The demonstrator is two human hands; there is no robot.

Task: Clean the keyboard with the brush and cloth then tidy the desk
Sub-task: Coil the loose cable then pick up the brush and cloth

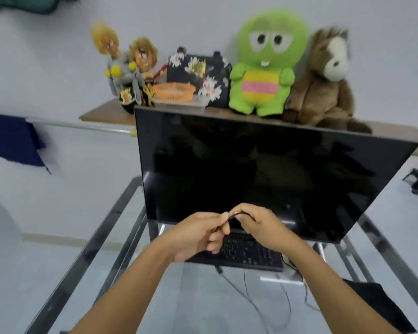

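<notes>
Both hands meet in front of the monitor's lower edge, raised above the keyboard. The left hand (198,233) has its fingers curled and pinches a thin dark cable (237,214) between thumb and fingertips. The right hand (263,225) grips the same cable a little further along, fingers bent round it, so the cable arches between the two hands.

Just below them the black keyboard (246,254) lies flat on the glass desk (121,239), partly hidden by the left hand. A black cloth (377,302) lies on the desk at the right, near the right forearm. Thin wires show through the glass below the keyboard. No brush can be made out.

The dark monitor (263,169) stands right behind the keyboard. Above it a wooden shelf (101,114) carries a green plush toy (263,68), a brown plush horse (323,78), a floral bag (200,78), an orange basket (174,92) and two dolls (130,66).
</notes>
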